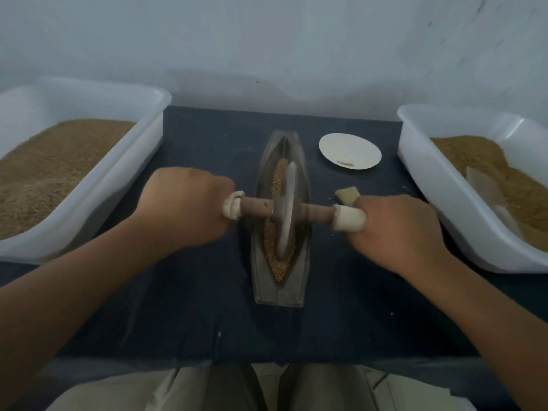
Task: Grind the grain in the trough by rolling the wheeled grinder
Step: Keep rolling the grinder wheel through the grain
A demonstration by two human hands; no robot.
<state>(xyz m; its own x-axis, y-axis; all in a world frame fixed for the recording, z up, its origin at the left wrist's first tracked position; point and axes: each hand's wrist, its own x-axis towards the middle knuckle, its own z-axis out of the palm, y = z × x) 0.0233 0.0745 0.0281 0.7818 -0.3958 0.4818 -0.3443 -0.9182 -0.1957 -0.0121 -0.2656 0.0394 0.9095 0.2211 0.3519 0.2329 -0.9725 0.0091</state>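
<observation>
A boat-shaped metal trough (264, 287) lies lengthwise in the middle of a dark blue cloth. Brown grain (278, 180) fills its groove. The wheeled grinder (287, 213) stands upright in the groove near the middle, its wooden axle running left to right. My left hand (185, 207) grips the left handle, which is wrapped in white cloth. My right hand (394, 229) grips the right handle, also wrapped in white. The wheel hides part of the grain.
A white tub (142, 149) of brown grain stands at the left, and another white tub (439, 185) with grain and a scoop at the right. A small white plate (350, 151) lies behind my right hand, with a pale scrap (347, 194) beside it. A wall rises behind the table.
</observation>
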